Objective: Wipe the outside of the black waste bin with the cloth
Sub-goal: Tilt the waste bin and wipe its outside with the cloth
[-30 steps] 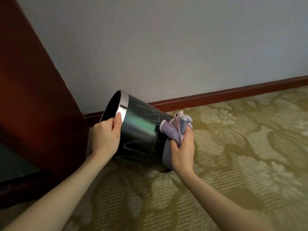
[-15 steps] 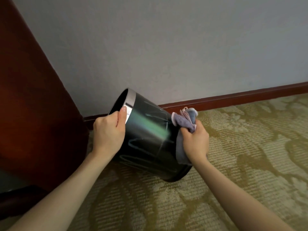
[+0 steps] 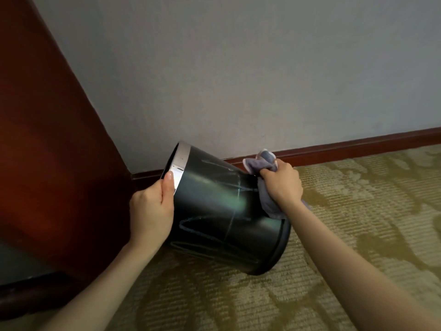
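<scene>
Bin: The black waste bin (image 3: pixel 222 211) is tilted well over. Its open mouth faces up and to the left and its base points down and to the right, low over the floor. Whether the base edge touches the floor cannot be told.
Rim: A silver band (image 3: pixel 179 163) rings the mouth of the bin.
Left hand: The left hand (image 3: pixel 152 206) grasps the bin at the mouth. The thumb lies across the silver band, nail up, and the other fingers curl out of sight round the rim.
Right hand: The right hand (image 3: pixel 281 185) is clenched round the bunched cloth and presses it against the bin's side near the base.
Cloth: The cloth (image 3: pixel 261 163) is greyish lilac. A tuft sticks up above the fist and the rest hangs below the hand, flat against the bin wall.
Marks: Pale streaks (image 3: pixel 210 225) run in zigzags and lines over the glossy black side, with a greenish sheen across the middle.
Arms: Two bare forearms (image 3: pixel 346 271) reach in from the bottom edge, one on each side of the bin.
Floor: A carpet (image 3: pixel 370 211) with an olive and beige pattern lies under the bin.
Wall: A plain pale wall (image 3: pixel 238 80) stands behind, with a dark reddish skirting board (image 3: pixel 358 145) along its foot.
Left side: A reddish-brown wooden panel (image 3: pixel 47 151) stands just beside the left hand.
</scene>
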Available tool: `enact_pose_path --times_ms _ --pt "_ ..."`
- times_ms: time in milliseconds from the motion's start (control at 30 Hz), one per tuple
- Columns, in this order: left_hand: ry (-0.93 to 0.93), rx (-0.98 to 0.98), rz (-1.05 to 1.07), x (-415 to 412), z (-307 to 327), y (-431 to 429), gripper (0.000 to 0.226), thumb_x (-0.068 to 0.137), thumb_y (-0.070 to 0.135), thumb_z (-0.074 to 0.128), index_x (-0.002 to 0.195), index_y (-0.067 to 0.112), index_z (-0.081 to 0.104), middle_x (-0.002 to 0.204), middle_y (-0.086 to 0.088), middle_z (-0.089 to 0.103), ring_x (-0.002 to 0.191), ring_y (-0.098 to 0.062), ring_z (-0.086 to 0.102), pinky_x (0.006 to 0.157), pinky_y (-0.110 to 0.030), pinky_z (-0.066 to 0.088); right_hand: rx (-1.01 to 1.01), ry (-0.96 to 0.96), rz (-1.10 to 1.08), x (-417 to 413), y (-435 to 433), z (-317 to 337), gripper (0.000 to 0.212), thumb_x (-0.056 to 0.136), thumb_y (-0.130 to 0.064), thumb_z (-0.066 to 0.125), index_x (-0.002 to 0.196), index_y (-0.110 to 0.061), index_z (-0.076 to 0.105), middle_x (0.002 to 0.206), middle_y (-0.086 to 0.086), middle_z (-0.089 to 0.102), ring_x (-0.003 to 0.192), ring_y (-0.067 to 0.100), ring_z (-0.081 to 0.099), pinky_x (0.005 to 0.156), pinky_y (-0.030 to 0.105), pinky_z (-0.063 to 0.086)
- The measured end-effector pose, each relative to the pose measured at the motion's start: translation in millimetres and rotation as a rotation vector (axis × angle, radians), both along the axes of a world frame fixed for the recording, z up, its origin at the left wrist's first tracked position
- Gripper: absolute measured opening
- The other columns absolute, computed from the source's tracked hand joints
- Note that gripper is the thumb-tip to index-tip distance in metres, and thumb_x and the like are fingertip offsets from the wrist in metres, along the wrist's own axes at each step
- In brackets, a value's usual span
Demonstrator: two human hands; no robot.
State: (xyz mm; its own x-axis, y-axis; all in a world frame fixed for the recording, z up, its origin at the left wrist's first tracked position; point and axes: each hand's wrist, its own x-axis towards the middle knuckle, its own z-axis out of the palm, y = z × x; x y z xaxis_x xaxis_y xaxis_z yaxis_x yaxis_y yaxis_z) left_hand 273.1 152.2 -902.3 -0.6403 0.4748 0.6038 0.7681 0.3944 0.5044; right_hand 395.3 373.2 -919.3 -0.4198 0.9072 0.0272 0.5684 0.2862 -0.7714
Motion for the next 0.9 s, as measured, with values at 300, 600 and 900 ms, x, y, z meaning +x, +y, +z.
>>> enact_pose_path --times_ms 300,600,900 --pt "0.006 -0.067 0.049 17 17 25 0.05 0.096 0.035 0.032 0.051 0.015 0.033 0.044 -0.014 0.046 0.044 -0.036 0.049 0.046 -0.036 0.035 0.084 0.299 -0.346 27 -70 -20 0.038 0.083 -0.02 0.054 0.121 -0.014 0.052 0.122 0.008 0.055 0.106 0.031 0.055 0.086 0.043 0.043" --pt "-0.007 -0.125 0.07 16 29 50 0.054 0.098 0.038 0.031 0.047 0.021 0.027 0.045 0.007 0.031 0.045 -0.015 0.028 0.051 -0.032 0.018 0.267 0.226 -0.245 33 -109 -27 0.057 0.076 -0.008 0.064 0.131 -0.006 0.049 0.136 0.013 0.051 0.117 0.037 0.049 0.096 0.051 0.038" --pt "-0.076 -0.026 -0.022 13 28 37 0.057 0.098 0.023 0.042 0.045 0.022 0.02 0.037 0.005 0.023 0.035 -0.012 0.028 0.047 -0.034 0.015 0.328 0.186 -0.002 6 -64 6 0.03 0.08 -0.027 0.054 0.107 -0.017 0.06 0.11 0.007 0.066 0.106 0.034 0.057 0.087 0.045 0.039"
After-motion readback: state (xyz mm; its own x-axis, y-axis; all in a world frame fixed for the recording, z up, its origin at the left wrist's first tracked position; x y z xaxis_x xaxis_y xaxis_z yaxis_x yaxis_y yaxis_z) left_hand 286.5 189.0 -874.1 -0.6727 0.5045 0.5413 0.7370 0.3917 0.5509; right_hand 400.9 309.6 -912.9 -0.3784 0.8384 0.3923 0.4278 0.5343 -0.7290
